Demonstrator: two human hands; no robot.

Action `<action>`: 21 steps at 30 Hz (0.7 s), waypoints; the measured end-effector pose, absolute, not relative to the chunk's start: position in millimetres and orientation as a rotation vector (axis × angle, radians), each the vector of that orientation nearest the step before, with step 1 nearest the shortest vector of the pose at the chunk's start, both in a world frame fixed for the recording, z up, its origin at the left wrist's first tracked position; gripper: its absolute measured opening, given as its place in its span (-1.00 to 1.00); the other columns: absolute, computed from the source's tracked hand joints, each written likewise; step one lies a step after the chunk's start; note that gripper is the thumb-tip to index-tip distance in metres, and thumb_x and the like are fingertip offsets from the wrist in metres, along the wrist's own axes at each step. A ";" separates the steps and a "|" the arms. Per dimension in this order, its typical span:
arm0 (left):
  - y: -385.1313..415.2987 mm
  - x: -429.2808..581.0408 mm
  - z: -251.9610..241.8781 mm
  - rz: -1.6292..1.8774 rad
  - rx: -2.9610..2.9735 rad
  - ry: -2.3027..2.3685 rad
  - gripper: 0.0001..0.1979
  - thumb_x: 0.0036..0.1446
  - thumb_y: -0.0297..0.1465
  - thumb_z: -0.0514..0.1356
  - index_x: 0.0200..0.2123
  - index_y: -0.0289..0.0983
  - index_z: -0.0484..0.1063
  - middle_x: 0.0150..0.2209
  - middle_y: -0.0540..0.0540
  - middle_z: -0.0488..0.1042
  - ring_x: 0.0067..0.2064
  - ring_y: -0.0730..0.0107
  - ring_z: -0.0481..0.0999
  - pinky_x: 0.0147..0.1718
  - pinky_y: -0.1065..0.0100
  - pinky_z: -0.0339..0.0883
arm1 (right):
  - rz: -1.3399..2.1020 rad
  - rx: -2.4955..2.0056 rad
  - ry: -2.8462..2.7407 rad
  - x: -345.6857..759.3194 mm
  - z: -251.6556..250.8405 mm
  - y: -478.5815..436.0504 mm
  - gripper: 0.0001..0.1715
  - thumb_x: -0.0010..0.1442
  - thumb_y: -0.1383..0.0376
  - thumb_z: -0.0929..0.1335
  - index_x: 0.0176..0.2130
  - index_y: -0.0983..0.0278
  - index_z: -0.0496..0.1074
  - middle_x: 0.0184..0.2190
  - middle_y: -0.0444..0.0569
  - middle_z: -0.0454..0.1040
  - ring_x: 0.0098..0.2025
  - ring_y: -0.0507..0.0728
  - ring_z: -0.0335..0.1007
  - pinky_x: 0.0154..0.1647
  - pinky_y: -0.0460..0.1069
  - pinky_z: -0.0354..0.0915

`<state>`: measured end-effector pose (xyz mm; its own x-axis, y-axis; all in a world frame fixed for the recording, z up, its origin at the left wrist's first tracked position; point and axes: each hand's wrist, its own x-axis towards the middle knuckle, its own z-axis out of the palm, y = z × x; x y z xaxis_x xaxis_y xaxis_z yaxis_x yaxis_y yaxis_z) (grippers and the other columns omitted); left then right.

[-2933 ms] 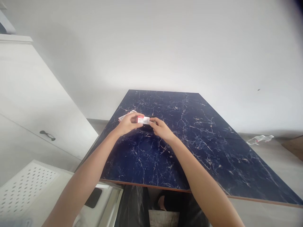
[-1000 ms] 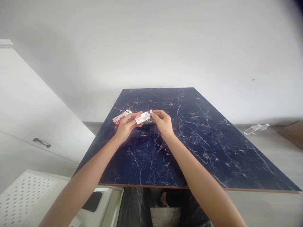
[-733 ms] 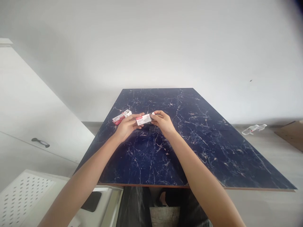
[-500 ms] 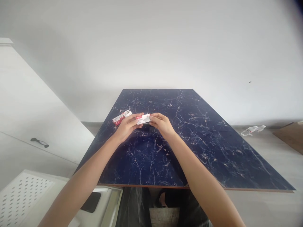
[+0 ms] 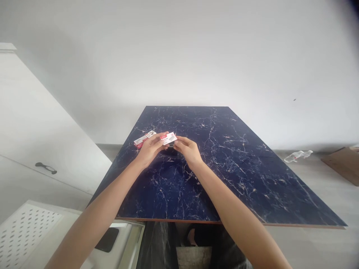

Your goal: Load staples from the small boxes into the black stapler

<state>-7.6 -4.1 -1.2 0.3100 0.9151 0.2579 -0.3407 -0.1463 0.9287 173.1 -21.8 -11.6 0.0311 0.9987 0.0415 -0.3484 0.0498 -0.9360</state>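
A small red and white cardboard box (image 5: pixel 169 138) is held above the table, its printed face tilted up. My left hand (image 5: pixel 151 149) pinches its left end, thumb on the near side and fingers behind. At the right end, the thumb and fingers of my right hand (image 5: pixel 189 150) are closed on the box's edge. A small dark patch shows under the box between the hands; I cannot make out what it is. Just left of my left hand lie similar red and white boxes (image 5: pixel 140 142), stacked on the table and partly hidden by the hand.
The dark blue marble-patterned table (image 5: pixel 224 179) reaches to the white wall. A white cabinet (image 5: pixel 42 123) stands at the left, above a white perforated unit (image 5: pixel 25 231). On the floor to the right are a clear plastic bottle (image 5: pixel 294 156) and a brown cardboard box (image 5: pixel 342 164).
The held box has turned, its right end rising and its face showing more. My right hand has shifted slightly left and closer to my left hand. The stacked boxes have stayed put.
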 end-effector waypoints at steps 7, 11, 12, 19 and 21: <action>0.2 -13.6 1.2 1.274 1.300 0.677 -0.68 0.17 -0.28 0.33 0.00 -0.19 0.54 0.18 -0.18 0.47 -0.23 0.39 0.55 -0.19 0.29 0.43 | 1.273 -1.013 -1.196 169.8 -15.3 -23.6 -0.54 0.15 0.21 0.42 0.05 0.22 0.52 -0.11 0.01 0.61 -0.18 0.14 0.55 -0.08 0.08 0.47; 11.6 -33.1 1.2 1.251 1.537 0.993 -0.73 0.20 -0.32 0.22 -0.03 -0.19 0.52 -0.05 -0.14 0.61 -0.31 0.30 0.55 -0.38 0.31 0.37 | 0.611 -1.316 -1.450 195.7 -8.5 -15.7 -0.64 0.24 0.23 0.31 -0.01 0.22 0.52 -0.16 0.02 0.60 -0.19 0.17 0.50 -0.01 0.11 0.39; 14.5 -38.2 0.0 1.208 1.670 1.119 -0.73 0.20 -0.34 0.20 -0.04 -0.18 0.53 -0.11 -0.12 0.63 -0.31 0.26 0.55 -0.37 0.29 0.37 | 0.459 -1.367 -1.495 202.8 -8.1 -13.3 -0.64 0.25 0.25 0.29 0.00 0.22 0.52 -0.12 0.03 0.58 -0.15 0.18 0.49 0.03 0.12 0.36; 21.8 -55.2 -7.4 0.854 2.422 1.873 -0.71 0.16 -0.33 0.18 -0.08 -0.21 0.59 -0.02 -0.27 0.52 0.05 -0.16 0.42 0.05 -0.02 0.27 | 0.301 -1.732 -1.836 225.2 -25.7 1.7 -0.50 0.19 0.29 0.37 0.12 0.31 0.46 0.02 0.17 0.52 0.04 0.31 0.44 0.10 0.15 0.30; 22.8 -56.4 -8.3 0.868 2.507 1.863 -0.66 0.18 -0.32 0.16 -0.01 -0.25 0.57 0.02 -0.32 0.50 0.13 -0.24 0.33 0.13 -0.10 0.17 | 0.350 -1.777 -1.805 224.3 -27.9 2.3 -0.52 0.18 0.31 0.37 0.10 0.31 0.47 -0.04 0.14 0.55 -0.01 0.29 0.48 0.06 0.13 0.33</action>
